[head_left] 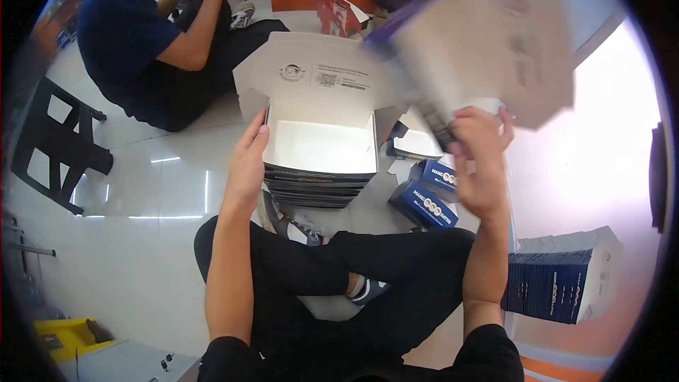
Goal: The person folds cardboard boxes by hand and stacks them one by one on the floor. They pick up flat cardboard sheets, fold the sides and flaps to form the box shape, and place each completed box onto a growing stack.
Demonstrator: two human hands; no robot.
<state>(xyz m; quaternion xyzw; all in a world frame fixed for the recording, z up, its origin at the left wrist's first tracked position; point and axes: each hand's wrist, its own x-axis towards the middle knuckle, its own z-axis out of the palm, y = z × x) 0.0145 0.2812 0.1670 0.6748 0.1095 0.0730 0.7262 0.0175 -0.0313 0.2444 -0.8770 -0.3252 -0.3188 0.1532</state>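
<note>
A stack of nested open boxes (322,145), white inside and dark outside, stands on the floor in front of my crossed legs, its printed lid raised at the back. My left hand (247,163) rests against the left side of the top box, fingers extended. Up at the right, my right hand (481,155) grips a box (488,42) with a pale inside and open flaps, blurred by motion. Below that hand lie small dark blue boxes (424,205) with white lettering, and a small open box (417,141) sits behind them.
At the upper left a person (134,42) in dark clothes sits on the floor, holding something red. A black stool (60,145) stands at the left. Another stack of blue boxes (548,286) lies at the right. A yellow container (67,336) is at the lower left.
</note>
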